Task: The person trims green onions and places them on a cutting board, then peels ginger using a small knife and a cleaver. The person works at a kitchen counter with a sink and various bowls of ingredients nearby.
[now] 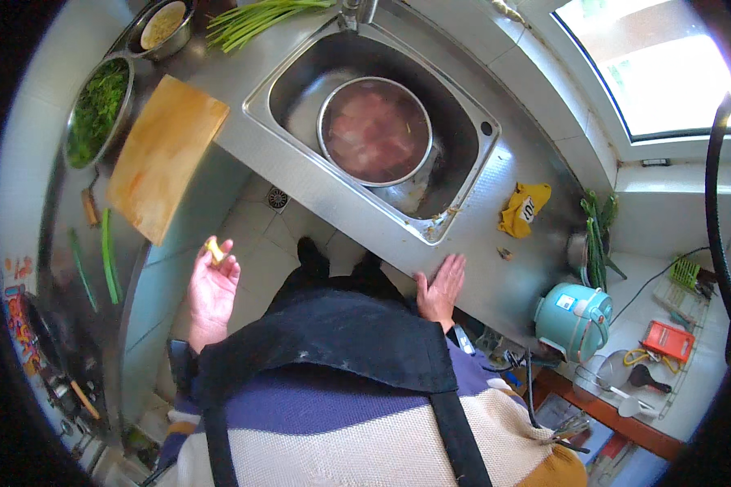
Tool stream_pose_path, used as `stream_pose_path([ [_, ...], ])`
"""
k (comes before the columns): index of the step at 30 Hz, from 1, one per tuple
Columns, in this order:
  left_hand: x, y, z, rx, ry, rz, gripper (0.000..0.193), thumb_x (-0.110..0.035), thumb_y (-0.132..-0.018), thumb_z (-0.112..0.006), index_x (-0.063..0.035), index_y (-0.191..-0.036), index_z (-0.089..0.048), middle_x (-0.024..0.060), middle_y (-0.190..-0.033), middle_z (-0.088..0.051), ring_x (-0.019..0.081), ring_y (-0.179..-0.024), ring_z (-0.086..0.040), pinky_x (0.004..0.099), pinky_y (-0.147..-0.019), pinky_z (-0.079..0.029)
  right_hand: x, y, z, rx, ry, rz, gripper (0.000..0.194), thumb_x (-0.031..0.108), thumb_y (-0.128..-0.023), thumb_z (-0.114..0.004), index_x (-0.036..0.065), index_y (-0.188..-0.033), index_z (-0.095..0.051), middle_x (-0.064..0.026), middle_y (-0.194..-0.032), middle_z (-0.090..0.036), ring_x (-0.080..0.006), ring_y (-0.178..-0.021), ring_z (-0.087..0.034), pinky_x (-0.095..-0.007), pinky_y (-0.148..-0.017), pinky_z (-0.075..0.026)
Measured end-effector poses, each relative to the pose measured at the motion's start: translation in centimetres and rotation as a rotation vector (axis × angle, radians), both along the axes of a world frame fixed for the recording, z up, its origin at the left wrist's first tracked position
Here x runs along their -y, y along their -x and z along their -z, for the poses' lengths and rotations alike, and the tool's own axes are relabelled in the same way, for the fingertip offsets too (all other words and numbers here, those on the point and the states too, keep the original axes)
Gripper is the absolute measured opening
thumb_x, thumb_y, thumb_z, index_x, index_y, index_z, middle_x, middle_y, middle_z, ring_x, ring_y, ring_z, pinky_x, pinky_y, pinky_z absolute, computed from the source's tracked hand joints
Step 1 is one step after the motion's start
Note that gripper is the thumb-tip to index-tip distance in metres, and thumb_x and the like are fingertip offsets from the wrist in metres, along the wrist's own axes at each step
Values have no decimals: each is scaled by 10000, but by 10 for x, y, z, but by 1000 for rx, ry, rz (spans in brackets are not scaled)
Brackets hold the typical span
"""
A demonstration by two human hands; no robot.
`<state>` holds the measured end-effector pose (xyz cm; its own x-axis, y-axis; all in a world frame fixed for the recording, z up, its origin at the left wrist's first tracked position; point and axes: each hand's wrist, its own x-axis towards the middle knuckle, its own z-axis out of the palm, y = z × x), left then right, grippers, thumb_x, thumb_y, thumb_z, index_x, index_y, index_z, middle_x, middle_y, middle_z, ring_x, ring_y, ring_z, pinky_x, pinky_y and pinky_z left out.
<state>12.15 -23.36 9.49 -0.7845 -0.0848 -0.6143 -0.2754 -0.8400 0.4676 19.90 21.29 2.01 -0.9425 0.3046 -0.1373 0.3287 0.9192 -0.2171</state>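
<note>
My left hand [212, 298], palm up beside the counter's edge, holds a small pale-yellow piece that looks like peeled ginger [215, 250] between the thumb and fingers. My right hand [441, 293] rests flat on the steel counter's front edge, the thumb spread, holding nothing. Ahead, a round metal basin [427, 141] stands in the stainless-steel sink [292, 115]. Pinkish raw meat [371, 131] lies in cloudy reddish water inside it. Peel scraps [434, 228] cling to the sink's near corner. A wooden cutting board [164, 158] lies left of the sink, nearest my left hand.
Left are a bowl of leafy greens [100, 112], a knife handle [89, 207] by the board and green stalks [109, 259]. More stalks [262, 21] lie beside the tap [358, 12]. Right are a yellow cloth or bag [522, 210], a teal rice cooker [569, 319] and scallions [596, 243].
</note>
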Motion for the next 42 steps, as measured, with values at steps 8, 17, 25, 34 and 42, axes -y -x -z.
stream_pose_path([
  [8,-25,27,-14,9,72,146,314,-167,-996,-512,-119,-1301,-568,120,-1135,-662,165,-830,-653,310,-762,-569,-19,201,29,-98,-120,-16,781,506,-947,-506,-18,-1495,-321,-258,-1569,-266,-376,-1473,-226,-485,-1197,-172],
  [17,-17,11,-14,135,162,11,315,-183,-1001,-505,-117,-1303,-562,108,-1134,-659,161,-845,-651,322,-774,-566,-120,210,-5,24,-165,-393,476,322,-998,-456,55,-1388,-512,-134,-1520,-418,-321,-1457,-290,-522,-1188,-191],
  [25,-48,12,-13,142,72,-14,293,-172,-1003,-492,-107,-1282,-552,137,-1137,-629,186,-858,-624,325,-799,-541,-35,93,-36,141,89,-656,638,298,-937,-567,-9,-1463,-377,-231,-1534,-354,-366,-1441,-317,-488,-1187,-240],
  [34,-73,25,-17,193,95,0,284,-160,-993,-491,-97,-1265,-544,143,-1129,-632,186,-839,-640,328,-774,-549,34,159,4,7,927,-120,634,231,-1028,-457,-37,-1527,-174,-346,-1422,-442,-401,-1338,-464,-409,-1108,-360],
  [42,-72,23,-28,155,133,45,291,-178,-992,-509,-118,-1271,-565,103,-1108,-656,164,-848,-647,320,-789,-561,-1,188,14,389,310,-613,429,356,-1012,-390,13,-1079,-639,-278,-951,-668,-420,-948,-654,-526,-824,-505],
])
